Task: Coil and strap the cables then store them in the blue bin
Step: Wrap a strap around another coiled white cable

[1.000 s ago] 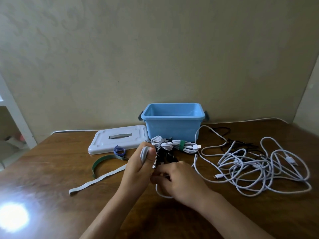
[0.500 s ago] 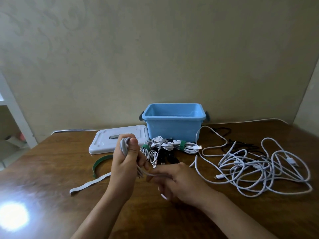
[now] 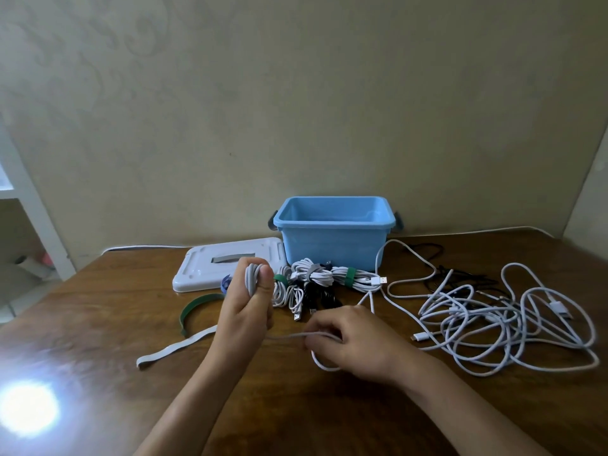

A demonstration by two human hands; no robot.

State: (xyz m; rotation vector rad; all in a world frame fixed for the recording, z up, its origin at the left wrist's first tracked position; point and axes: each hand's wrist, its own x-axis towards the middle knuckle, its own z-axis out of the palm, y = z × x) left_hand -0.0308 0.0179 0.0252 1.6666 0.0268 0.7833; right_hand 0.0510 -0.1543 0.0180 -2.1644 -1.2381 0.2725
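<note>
Left hand raised off the table, fist upright, fingers and thumb curled round a small coil of white cable; loops show above the thumb. From the fist one strand of the same cable runs level to the right hand.

Right hand low over the wooden table, knuckles up, fingers curled and pinching that strand; a loop of it hangs below the palm onto the wood. Exact finger placement underneath hard to make out.

Just beyond the hands: a row of strapped cable bundles, white and black, some bound with green straps, lying against the front of the blue bin. Bin stands open at the table's far edge; inside looks bare, though the floor is only partly visible.

Left of the bin, its white lid lies flat. Near the lid: a curled green strap, a flat grey strap, and a small blue strap roll partly hidden by the left hand.

Right side: a loose tangle of white cables, black cable behind it.
</note>
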